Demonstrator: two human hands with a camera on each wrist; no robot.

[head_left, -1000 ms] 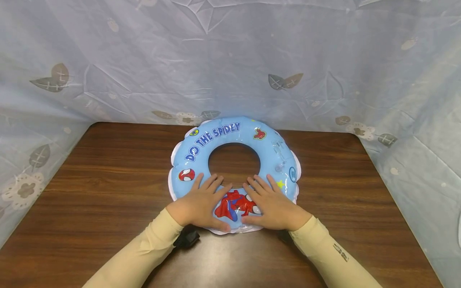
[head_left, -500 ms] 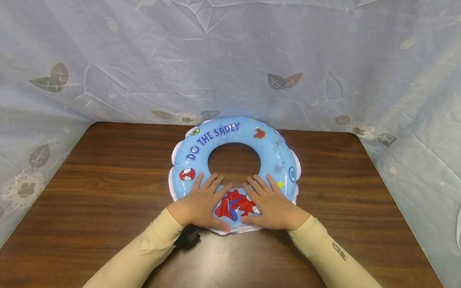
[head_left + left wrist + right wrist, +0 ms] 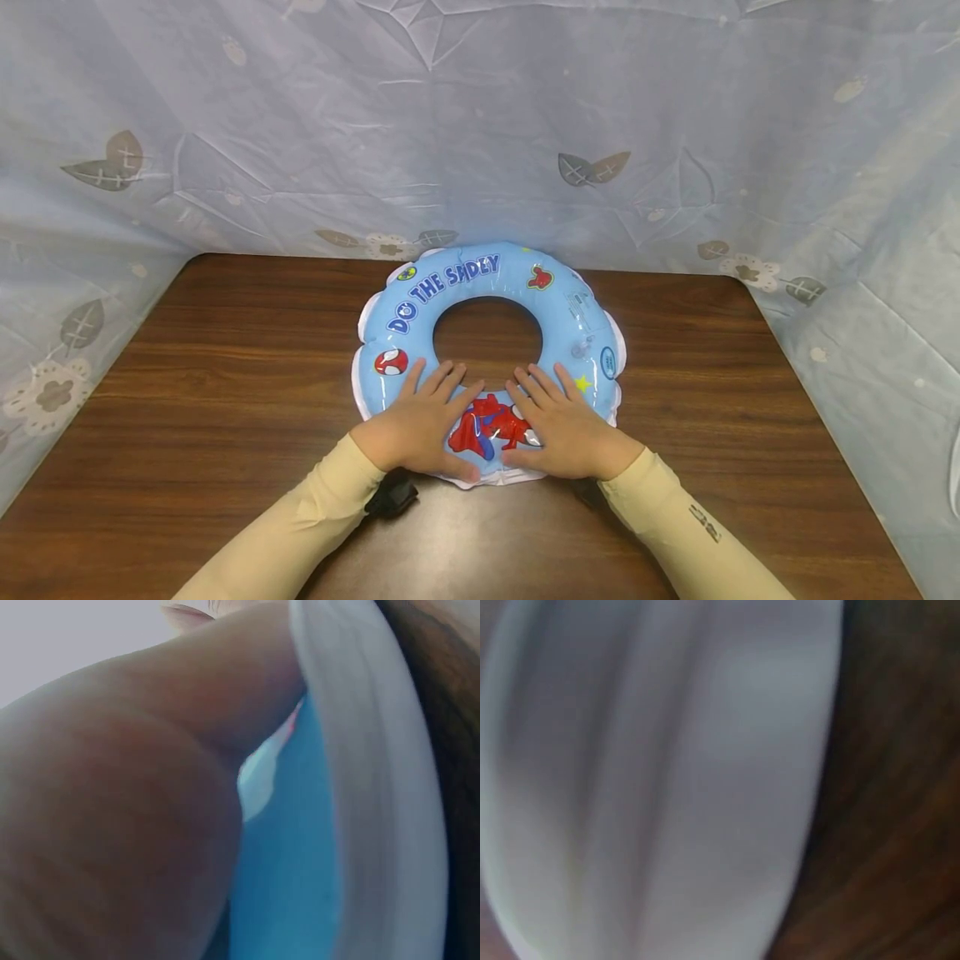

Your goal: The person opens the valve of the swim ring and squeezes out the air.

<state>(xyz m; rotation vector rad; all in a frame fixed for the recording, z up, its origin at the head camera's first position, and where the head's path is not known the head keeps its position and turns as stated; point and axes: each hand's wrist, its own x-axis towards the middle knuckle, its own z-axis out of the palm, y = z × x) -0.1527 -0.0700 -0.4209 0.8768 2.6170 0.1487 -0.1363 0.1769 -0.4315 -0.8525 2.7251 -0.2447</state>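
Observation:
A light-blue inflatable swim ring (image 3: pixel 487 275) with a white scalloped edge lies flat on the wooden table. Blue lettering, a red mask and a red cartoon figure are printed on it. On the near left part of the ring rests my left hand (image 3: pixel 420 425), fingers spread and straight. My right hand (image 3: pixel 573 429) lies likewise on the near right part, fingertips at the inner hole. The printed figure shows between both hands. In the left wrist view, my thumb and palm (image 3: pixel 112 787) lie against the blue vinyl. The right wrist view shows the ring's white edge (image 3: pixel 727 787), blurred.
The brown wood table (image 3: pixel 225 400) reaches back to a pale curtain (image 3: pixel 487 125) with leaf and flower prints, which hangs behind and along both sides. A black wrist strap device (image 3: pixel 392 496) sits under the left wrist. Cream sleeves cover both forearms.
Both hands stay in the same place on the ring. The ring shows only a very slight shift at its left side.

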